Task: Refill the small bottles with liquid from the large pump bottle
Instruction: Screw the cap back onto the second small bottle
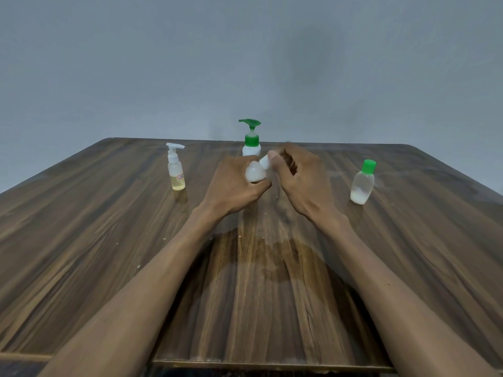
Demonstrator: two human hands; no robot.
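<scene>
1. The small white bottle is held above the middle of the bench, tilted, with its long axis running from lower left up to the right and its neck end toward the right hand.
2. The large pump bottle stands upright just behind the hands, green nozzle pointing left; its lower body is hidden by them.
3. A clear pump bottle with yellowish liquid stands upright to the left, nozzle pointing right. A green-capped bottle stands to the right, leaning slightly in the wide-angle view, with white liquid low inside.
4. The left hand grips the small white bottle's body, fingers curled round it and mostly covering it.
5. The right hand's fingers pinch the bottle's neck or cap; that spot is blurred, so whether a cap is on cannot be told.
6. Both forearms reach forward from the near edge, converging at the centre.
</scene>
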